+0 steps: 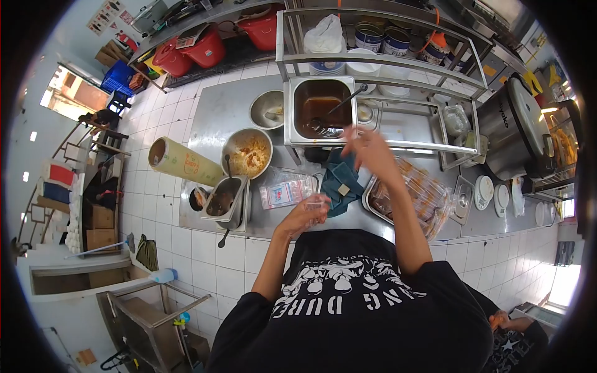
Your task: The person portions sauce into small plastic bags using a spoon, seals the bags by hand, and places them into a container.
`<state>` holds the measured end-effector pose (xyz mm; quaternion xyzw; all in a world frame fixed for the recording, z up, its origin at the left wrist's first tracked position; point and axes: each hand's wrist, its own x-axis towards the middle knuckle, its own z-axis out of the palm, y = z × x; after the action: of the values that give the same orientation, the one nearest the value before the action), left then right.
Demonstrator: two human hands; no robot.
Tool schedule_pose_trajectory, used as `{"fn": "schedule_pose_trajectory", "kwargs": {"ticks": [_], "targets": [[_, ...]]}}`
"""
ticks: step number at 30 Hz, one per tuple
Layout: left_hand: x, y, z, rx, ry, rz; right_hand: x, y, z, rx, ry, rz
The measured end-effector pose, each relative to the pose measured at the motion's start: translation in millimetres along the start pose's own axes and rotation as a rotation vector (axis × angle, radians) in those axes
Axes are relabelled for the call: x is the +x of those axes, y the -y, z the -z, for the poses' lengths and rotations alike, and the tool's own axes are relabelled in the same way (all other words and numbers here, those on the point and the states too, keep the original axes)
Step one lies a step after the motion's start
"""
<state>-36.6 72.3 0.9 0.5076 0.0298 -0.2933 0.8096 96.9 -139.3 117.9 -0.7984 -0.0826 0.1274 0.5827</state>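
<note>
My left hand (pixel 305 216) is closed around a piece of clear plastic (pixel 319 200), which looks like a small bag. It is just right of a pack of printed plastic bags (pixel 287 191). My right hand (pixel 372 158), smeared by motion, is raised in front of a steel container of brown sauce (pixel 320 104). A ladle (pixel 346 102) leans in that sauce, its handle close above the hand. Between my hands lies a dark green cloth (pixel 342 183). Right of it, a tray (pixel 379 217) holds several packets of food in clear plastic.
Left on the steel table (pixel 208 105) are a bowl of shredded food (pixel 247 153), an empty-looking steel bowl (pixel 267 109), a tall yellow-green canister (pixel 183 161) and a sauce container (pixel 225 202). A metal rack (pixel 379 59) stands behind. Another person (pixel 516 329) is at the lower right.
</note>
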Motion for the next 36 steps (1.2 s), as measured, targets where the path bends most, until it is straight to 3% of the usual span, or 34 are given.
{"fn": "schedule_pose_trajectory", "kwargs": {"ticks": [1,3,6,9,11,14,18,23,31,36], "targets": [[2,8,-1,-0.122,0.012,0.008,23,1,10,-0.11,-0.292,-0.046],[9,24,3,-0.356,0.039,0.025,57,4,19,-0.272,-0.6,0.027],[13,25,-8,-0.52,0.125,-0.046,99,-2,20,-0.479,-0.495,-0.058],[17,22,-7,-0.516,0.1,-0.11,117,-23,19,-0.396,-0.522,0.079],[13,19,-4,-0.524,0.019,-0.166,116,-30,16,-0.293,-0.642,0.252],[7,9,0,-0.444,-0.162,-0.247,74,5,21,-0.069,-0.41,0.232],[6,-15,4,-0.122,-0.365,-0.464,53,-10,16,-0.198,-0.408,0.354],[11,-67,3,0.072,-0.586,-0.635,36,-17,-11,0.147,-0.272,0.06],[23,-118,-1,0.195,-0.674,-0.739,23,-29,-13,0.645,-0.257,-0.099],[48,-131,-2,0.335,-0.675,-0.917,17,-35,-9,0.837,-0.261,-0.129]]}}
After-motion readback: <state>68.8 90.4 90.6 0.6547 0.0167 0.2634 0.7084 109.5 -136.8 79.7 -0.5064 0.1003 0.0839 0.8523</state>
